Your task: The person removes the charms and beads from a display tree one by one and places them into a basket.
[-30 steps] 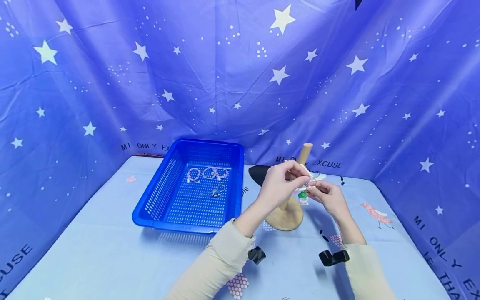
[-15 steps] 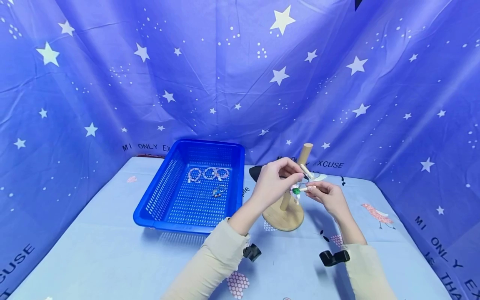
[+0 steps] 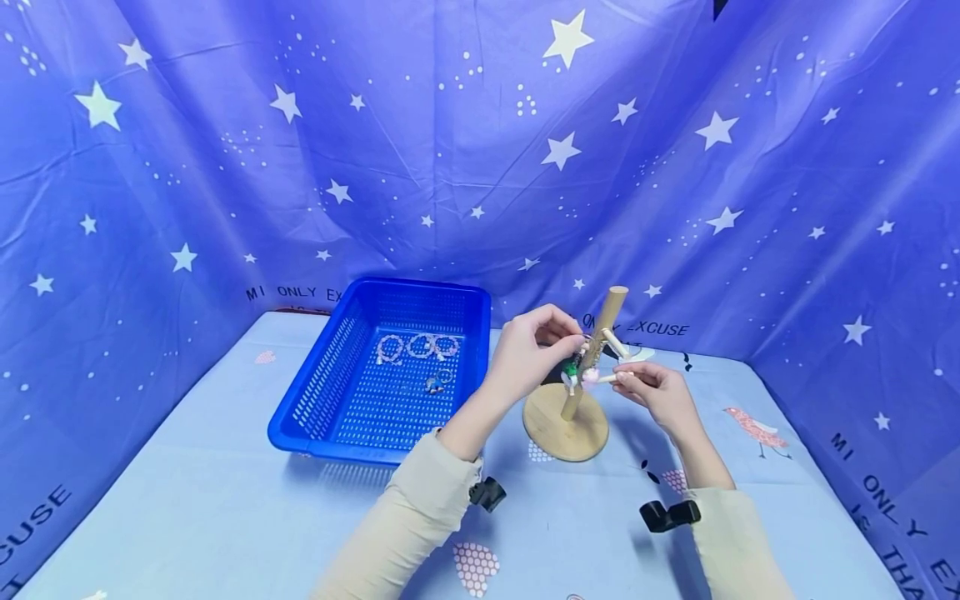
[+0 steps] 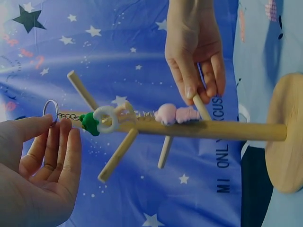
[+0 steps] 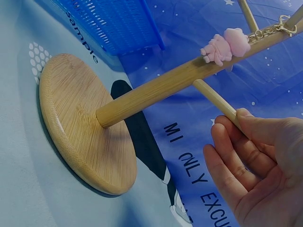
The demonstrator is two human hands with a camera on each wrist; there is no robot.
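Note:
My left hand (image 3: pixel 528 354) pinches the metal ring of a keychain with a green-and-white charm (image 4: pixel 90 124), held beside a wooden peg stand's upper post. My right hand (image 5: pixel 265 161) pinches the end of a short side peg (image 5: pixel 218 100) on this stand. The stand's post (image 5: pixel 156 92) rises from a round wooden base (image 5: pixel 85 127). Against the post hangs a pink figure keychain (image 5: pixel 226 46) on a gold chain. In the left wrist view the green-and-white charm partly overlaps the upper post.
Left of the stand sits a blue perforated basket (image 3: pixel 337 452). Several beaded rings (image 3: pixel 390 349) and a small keyring with a bluish charm (image 3: pixel 435 384) lie inside it. Behind the table hangs a blue star-printed curtain (image 3: pixel 450 150).
My left hand has drawn to the left with the green-and-white keychain, away from my right hand. The pink keychain now shows at the post. My right hand has stayed almost still.

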